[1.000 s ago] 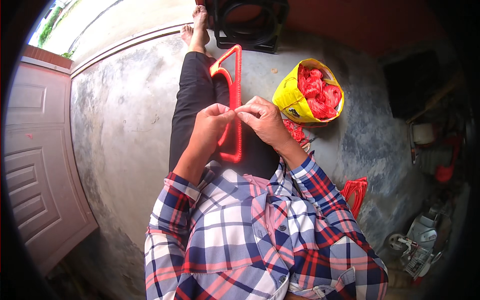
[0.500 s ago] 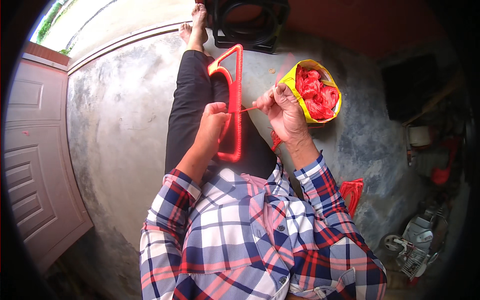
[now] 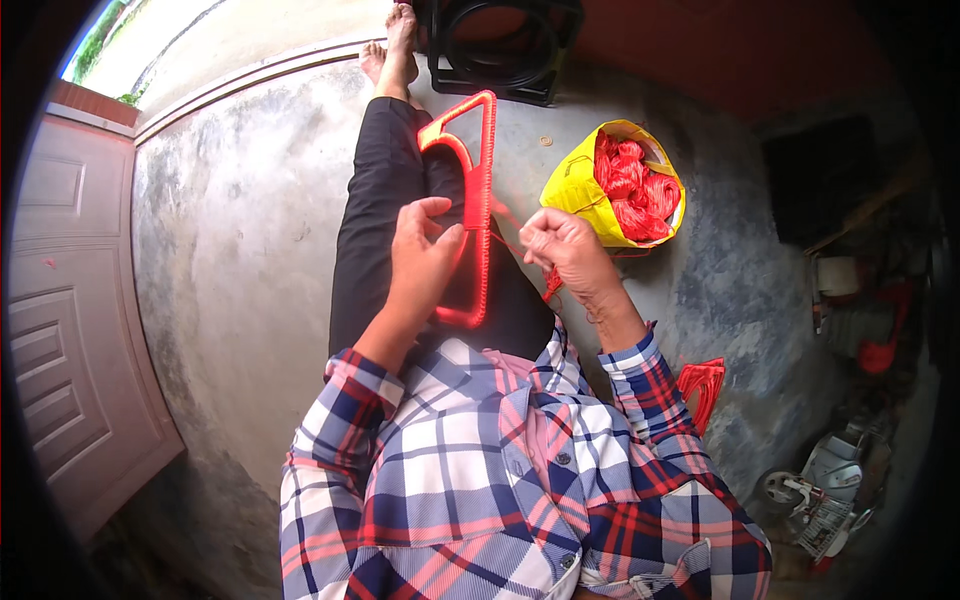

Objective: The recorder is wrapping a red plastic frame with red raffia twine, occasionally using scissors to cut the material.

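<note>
Across my lap a red frame [image 3: 487,200], its rim wrapped in red cord, stands on edge with a curved inner bar. My left hand [image 3: 420,258] is just left of the frame, thumb and forefinger apart, holding nothing that I can see. To the right of the frame, my right hand [image 3: 568,252] is closed in a pinch. A thin red cord [image 3: 506,241] runs slackly from the frame's rim to its fingertips. Below that hand, a small tangle of red cord [image 3: 552,283] hangs beside my thigh.
Right of my legs stands a yellow bag [image 3: 582,192] with red cord bundles [image 3: 630,180] inside. More red frames [image 3: 702,388] lie by my right elbow. A black stand [image 3: 500,50] is past my feet. At far right is a small scooter-like object [image 3: 825,490]; a door [image 3: 75,300] is left.
My left hand has opened and let go at the frame's rim. My right hand has moved lower, its fingers more curled, and the cord between it and the frame has slackened.
</note>
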